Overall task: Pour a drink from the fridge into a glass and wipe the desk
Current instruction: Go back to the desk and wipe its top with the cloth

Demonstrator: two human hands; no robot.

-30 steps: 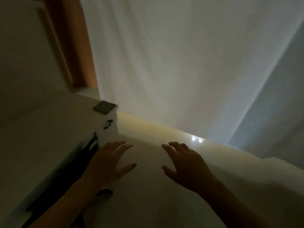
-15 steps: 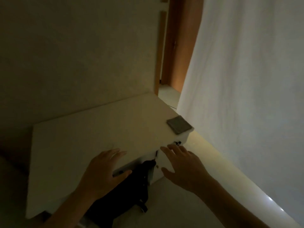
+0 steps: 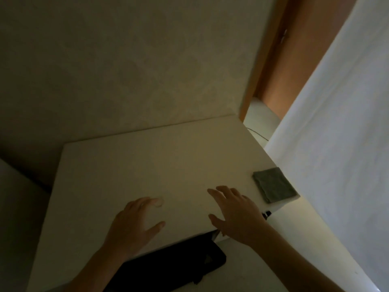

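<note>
The room is dim. A white desk (image 3: 147, 165) fills the middle of the head view, pushed against a pale wall. A folded grey cloth (image 3: 274, 187) lies on the desk's front right corner. My left hand (image 3: 134, 226) hovers over the desk's near edge with fingers spread and nothing in it. My right hand (image 3: 235, 213) is open too, spread above the desk just left of the cloth, apart from it. No fridge, drink or glass is in view.
A black chair or bag (image 3: 179, 264) sits tucked under the desk's near edge. A white curtain (image 3: 336, 144) hangs along the right side. An orange-brown door frame (image 3: 284, 60) stands behind the desk's far right corner.
My view has swung left from the curtain to the desk, which now fills the frame. Both hands stay open and have come over the desk top.
</note>
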